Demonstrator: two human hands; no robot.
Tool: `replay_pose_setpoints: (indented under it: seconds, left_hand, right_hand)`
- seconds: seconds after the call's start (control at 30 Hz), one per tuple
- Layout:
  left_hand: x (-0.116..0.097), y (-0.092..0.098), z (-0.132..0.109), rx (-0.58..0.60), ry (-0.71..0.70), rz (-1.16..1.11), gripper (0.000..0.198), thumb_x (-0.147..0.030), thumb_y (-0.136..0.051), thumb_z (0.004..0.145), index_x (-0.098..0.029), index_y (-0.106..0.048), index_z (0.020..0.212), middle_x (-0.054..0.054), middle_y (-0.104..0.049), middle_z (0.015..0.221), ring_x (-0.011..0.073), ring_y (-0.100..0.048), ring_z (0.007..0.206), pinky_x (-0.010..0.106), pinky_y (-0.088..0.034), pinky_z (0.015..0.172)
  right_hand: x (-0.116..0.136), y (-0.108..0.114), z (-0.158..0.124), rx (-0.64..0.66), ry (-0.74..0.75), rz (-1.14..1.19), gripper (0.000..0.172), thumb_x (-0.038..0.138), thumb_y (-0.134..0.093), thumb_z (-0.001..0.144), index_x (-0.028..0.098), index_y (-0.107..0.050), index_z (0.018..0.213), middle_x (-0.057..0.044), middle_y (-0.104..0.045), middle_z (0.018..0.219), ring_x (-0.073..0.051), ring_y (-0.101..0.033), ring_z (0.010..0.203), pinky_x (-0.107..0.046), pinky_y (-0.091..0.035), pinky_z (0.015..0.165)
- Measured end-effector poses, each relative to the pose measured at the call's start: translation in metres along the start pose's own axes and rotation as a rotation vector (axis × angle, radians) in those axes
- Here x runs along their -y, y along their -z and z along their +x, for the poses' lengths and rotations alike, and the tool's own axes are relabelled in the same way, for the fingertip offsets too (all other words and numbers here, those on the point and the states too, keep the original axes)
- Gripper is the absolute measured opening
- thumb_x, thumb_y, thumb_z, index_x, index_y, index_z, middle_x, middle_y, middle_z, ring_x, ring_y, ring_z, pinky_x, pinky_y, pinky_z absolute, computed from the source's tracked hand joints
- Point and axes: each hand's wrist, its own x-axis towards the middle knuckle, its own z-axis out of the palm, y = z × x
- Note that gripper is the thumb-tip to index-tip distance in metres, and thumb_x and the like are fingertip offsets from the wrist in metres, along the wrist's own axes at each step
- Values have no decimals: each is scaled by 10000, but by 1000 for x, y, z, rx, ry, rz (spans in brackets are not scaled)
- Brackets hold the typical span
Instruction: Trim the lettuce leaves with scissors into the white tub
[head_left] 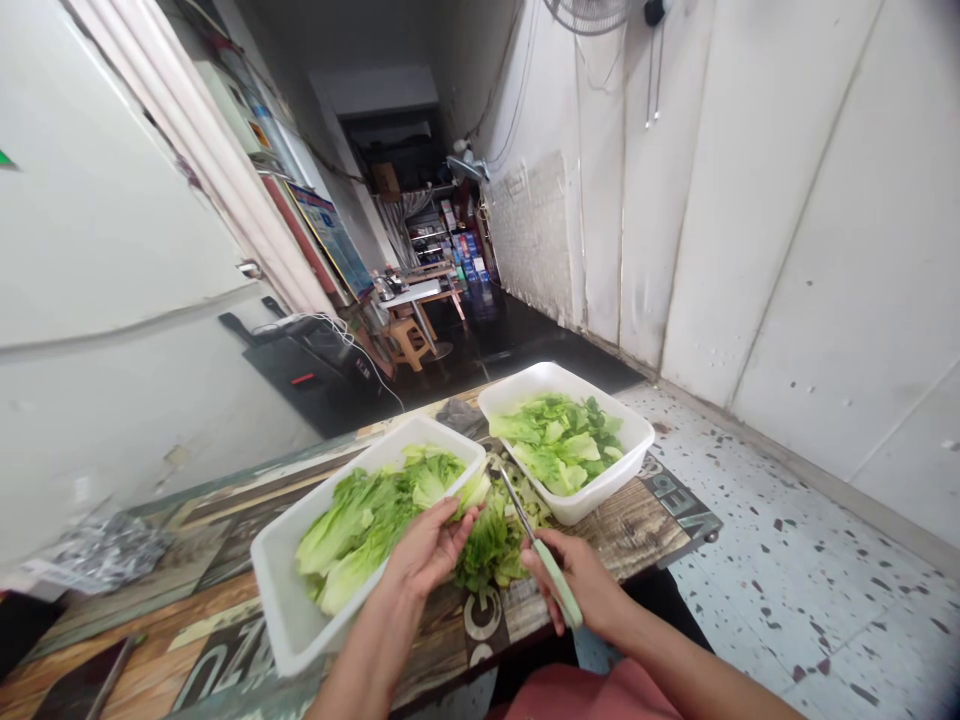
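My right hand [581, 580] is closed round the pale green handle of a narrow-bladed knife [516, 500], whose blade slants up and away between two white tubs. My left hand [431, 540], fingers curled, is at the right rim of the left tub [274, 590] and holds pale lettuce [472, 490] near the blade. Large lettuce leaves [360, 530] lie in that tub. Smaller green leaves [562, 440] fill much of the right tub [592, 500]. Between the tubs, more leaves and trimmings [491, 550] lie on the table, partly hidden by my hands.
Both tubs stand on a wood-patterned table [630, 535]. A phone [86, 685] lies at its near left, with a crumpled plastic bag [112, 550] beyond. Past the table are a black object [307, 370], a stool [407, 343] and a white wall [787, 230] to the right.
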Motion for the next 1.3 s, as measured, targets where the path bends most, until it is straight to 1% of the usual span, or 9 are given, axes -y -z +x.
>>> replay_pose_setpoints:
  seconds: [0.13,0.27,0.33,0.47,0.57,0.67,0.83,0.97,1.3]
  left_hand:
    - [-2,-2,1,41,-150,21,187,19,-554,848,-146,-549,759,42,-668,727,132,-697,650,177,-600,579]
    - [-16,-39,6,172,-440,85,125,-20,-596,838,-133,-571,793,57,-680,881,153,-708,804,277,-609,796]
    - [-28,-67,13,229,-531,180,77,-84,-623,848,-125,-603,910,89,-674,1035,155,-695,878,335,-576,892]
    - [-61,-95,32,198,-521,516,501,-197,-652,844,-171,-492,1319,180,-520,1386,252,-588,1177,460,-502,973]
    - [-88,-70,48,160,-654,782,587,-266,-690,782,-162,-519,1334,183,-519,1403,297,-531,1248,447,-493,964]
    - [-108,-24,63,145,-701,1176,416,-281,-690,731,-112,-686,1112,171,-671,1197,313,-615,1119,426,-487,951]
    - [-114,27,84,204,-684,1735,358,-134,-687,672,-173,-744,1024,127,-704,1162,321,-609,1132,409,-408,1030]
    - [-99,35,102,388,-594,1864,492,12,-660,586,-230,-750,1005,100,-691,1198,311,-594,1148,380,-405,1014]
    - [-95,26,121,261,-595,2033,284,-30,-660,582,-216,-733,784,131,-676,1051,355,-489,1158,492,-319,1017]
  right_hand:
    - [-10,2,3,92,-62,109,570,750,-601,719,204,-458,803,94,-509,535,-78,-495,359,-194,-429,342]
    - [-19,4,1,190,-76,129,583,766,-559,741,196,-454,805,84,-521,504,-73,-505,359,-173,-405,362]
    - [-21,3,-1,192,-74,126,590,765,-572,733,195,-468,842,86,-520,511,-74,-494,358,-180,-411,361]
    - [-17,4,-7,152,-95,128,598,764,-594,718,192,-477,847,82,-522,571,-61,-487,379,-178,-422,369]
    - [-13,7,-11,139,-102,129,600,765,-609,705,197,-468,837,87,-505,582,-57,-483,400,-182,-443,394]
    - [-13,8,-11,115,-108,112,597,756,-602,722,196,-477,884,89,-492,567,-63,-475,403,-190,-442,404]
    - [-21,7,-7,92,-122,145,581,717,-600,761,186,-487,968,74,-507,590,-78,-483,422,-214,-453,432]
    - [-22,5,-5,95,-156,134,599,715,-602,763,178,-500,1008,60,-522,607,-86,-490,427,-218,-423,432]
    - [-28,14,-16,44,-174,70,618,686,-583,804,180,-518,1154,36,-549,629,-124,-528,510,-253,-430,523]
